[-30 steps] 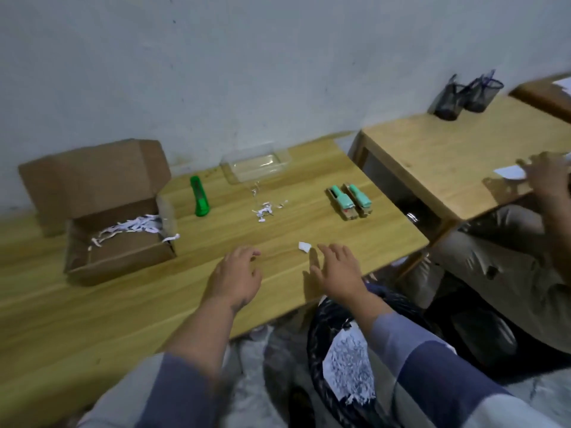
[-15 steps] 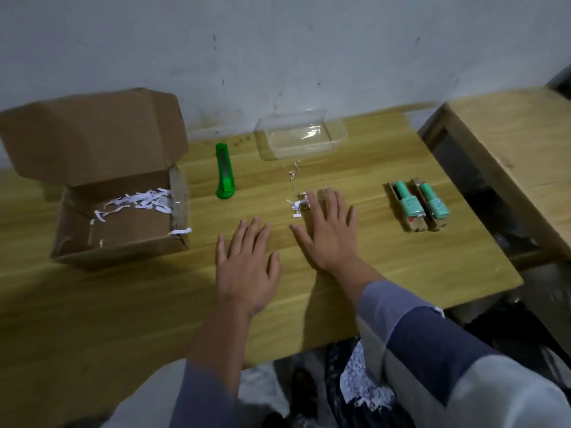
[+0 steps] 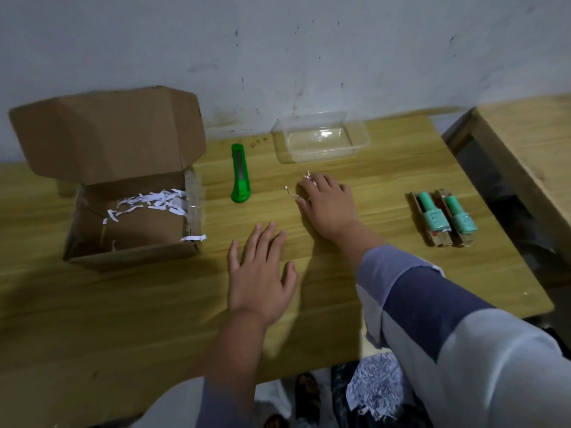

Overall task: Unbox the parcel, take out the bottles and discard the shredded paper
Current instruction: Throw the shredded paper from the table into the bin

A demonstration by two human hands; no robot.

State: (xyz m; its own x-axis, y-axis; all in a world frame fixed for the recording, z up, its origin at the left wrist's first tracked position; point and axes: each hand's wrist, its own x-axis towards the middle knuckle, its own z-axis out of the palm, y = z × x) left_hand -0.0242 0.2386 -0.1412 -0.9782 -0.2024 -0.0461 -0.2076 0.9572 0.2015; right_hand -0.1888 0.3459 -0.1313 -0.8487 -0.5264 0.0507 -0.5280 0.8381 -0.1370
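The right hand (image 3: 329,208) lies palm down on the wooden table (image 3: 123,304), its fingers curled over a few loose scraps of shredded paper (image 3: 292,193) that poke out past the fingertips on the far and left sides; whether the fingers actually pinch the scraps cannot be told. The left hand (image 3: 261,273) rests flat on the table just nearer than the right hand and slightly to its left, fingers spread and holding nothing. Beyond the right hand's fingertips stands a clear plastic tray (image 3: 321,139), near the wall. To the left of the right hand, apart from it, lies a green box cutter (image 3: 240,174), pointing away from the person. Further left, well apart from both hands, sits the open cardboard box (image 3: 129,211) with its lid flap raised; white paper strips (image 3: 151,202) lie along its far inner edge and 1 strip hangs over its right near corner. To the right of the right hand, well apart, 2 teal bottles (image 3: 445,216) lie side by side, touching, each resting in a brown cardboard sleeve, caps pointing away from the person.
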